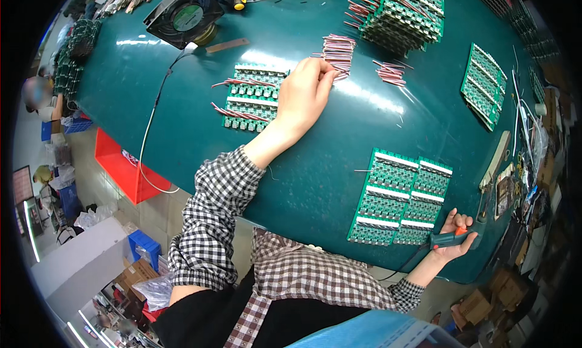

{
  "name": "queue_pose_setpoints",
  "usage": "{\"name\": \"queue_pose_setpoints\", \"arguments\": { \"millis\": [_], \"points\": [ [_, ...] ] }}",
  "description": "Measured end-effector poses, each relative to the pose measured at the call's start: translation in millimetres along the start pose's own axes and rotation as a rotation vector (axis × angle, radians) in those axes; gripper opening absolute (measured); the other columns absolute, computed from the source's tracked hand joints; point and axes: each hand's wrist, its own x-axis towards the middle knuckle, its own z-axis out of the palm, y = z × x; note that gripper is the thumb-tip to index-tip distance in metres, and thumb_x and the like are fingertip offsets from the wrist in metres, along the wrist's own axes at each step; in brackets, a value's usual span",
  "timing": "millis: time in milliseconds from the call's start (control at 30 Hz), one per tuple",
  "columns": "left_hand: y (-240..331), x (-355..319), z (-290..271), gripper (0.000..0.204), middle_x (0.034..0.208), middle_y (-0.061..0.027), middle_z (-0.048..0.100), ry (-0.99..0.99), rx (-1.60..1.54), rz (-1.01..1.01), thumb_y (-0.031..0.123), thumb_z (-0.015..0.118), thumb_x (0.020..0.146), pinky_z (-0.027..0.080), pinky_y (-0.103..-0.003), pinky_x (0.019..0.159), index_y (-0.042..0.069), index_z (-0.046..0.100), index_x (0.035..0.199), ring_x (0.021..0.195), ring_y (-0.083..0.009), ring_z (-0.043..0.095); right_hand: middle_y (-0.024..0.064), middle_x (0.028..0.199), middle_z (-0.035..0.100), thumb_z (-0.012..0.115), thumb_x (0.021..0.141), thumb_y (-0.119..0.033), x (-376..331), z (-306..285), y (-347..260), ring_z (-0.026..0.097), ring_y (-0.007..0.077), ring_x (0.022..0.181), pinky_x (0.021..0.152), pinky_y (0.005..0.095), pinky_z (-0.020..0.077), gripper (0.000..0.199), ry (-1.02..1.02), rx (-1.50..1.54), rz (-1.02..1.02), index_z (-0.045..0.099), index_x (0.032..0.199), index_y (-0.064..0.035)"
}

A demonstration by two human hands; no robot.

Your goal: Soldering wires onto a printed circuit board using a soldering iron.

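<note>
My left hand [307, 93] reaches forward over the table, its thumb and fingers pinched on wires at the left edge of a pile of short red and white wires [338, 50]. How many it grips is hidden by the fingers. Partly under that hand lies a green circuit board panel [247, 92], with red and white wires across it. My right hand [451, 236], at the near right, is wrapped round a green corded hand tool [447, 240] with an orange button. Beside it lie green circuit board panels [400, 197] with white strips.
A smaller wire bundle [391, 73] lies right of the pile. Stacked circuit boards [403, 20] stand behind. A black fan [185, 17] sits at the far left, its cable [159, 96] hanging over the edge. Another board panel [484, 86] lies far right. A red bin [124, 169] stands left.
</note>
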Motion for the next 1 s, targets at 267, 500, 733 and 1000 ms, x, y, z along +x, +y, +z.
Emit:
{"name": "queue_pose_setpoints", "arguments": {
  "millis": [267, 500, 733, 1000],
  "points": [
    [21.2, -16.2, -6.5, 0.01, 0.079, -0.0085, 0.051, -0.173, 0.296, 0.158, 0.008, 0.063, 0.076, 0.043, -0.037, 0.06, 0.006, 0.055, 0.081, 0.071, -0.0279, 0.054, 0.0043, 0.082, 0.045, 0.058, 0.087, -0.03, 5.8, -0.3, 2.3, 0.05, 0.0172, 0.083, 0.105, 0.043, 0.0319, 0.031, 0.004, 0.005, 0.005, 0.048, 0.095, -0.0017],
    [15.9, -10.7, -5.9, 0.01, 0.081, -0.0087, 0.052, -0.258, 0.187, 0.139, 0.007, 0.062, 0.077, 0.044, -0.036, 0.062, 0.004, 0.055, 0.082, 0.073, -0.0277, 0.056, 0.0042, 0.082, 0.045, 0.058, 0.087, -0.031, 3.7, -2.5, 1.3, 0.051, 0.0169, 0.083, 0.105, 0.0428, 0.0311, 0.032, -0.005, -0.009, 0.014, 0.049, 0.095, -0.0018],
    [15.1, -0.8, -4.0, 0.013, 0.081, -0.0123, 0.054, -0.42, 0.201, 0.117, 0.01, 0.061, 0.079, 0.045, -0.038, 0.063, 0.001, 0.052, 0.082, 0.072, -0.0291, 0.057, 0.0039, 0.083, 0.044, 0.058, 0.087, -0.031, 1.6, -2.5, 0.3, 0.049, 0.0166, 0.083, 0.106, 0.0428, 0.0301, 0.032, -0.01, 0.004, 0.015, 0.048, 0.096, -0.0018],
    [15.2, -1.9, -6.0, 0.01, 0.078, -0.01, 0.054, -0.396, 0.112, 0.081, 0.009, 0.058, 0.081, 0.044, -0.032, 0.059, 0.001, 0.053, 0.084, 0.063, -0.0213, 0.054, 0.0038, 0.083, 0.044, 0.06, 0.086, -0.031, 3.2, -2.9, -0.2, 0.049, 0.0165, 0.082, 0.106, 0.0428, 0.0307, 0.033, 0.005, 0.011, 0.021, 0.048, 0.095, -0.0018]
  ]
}}
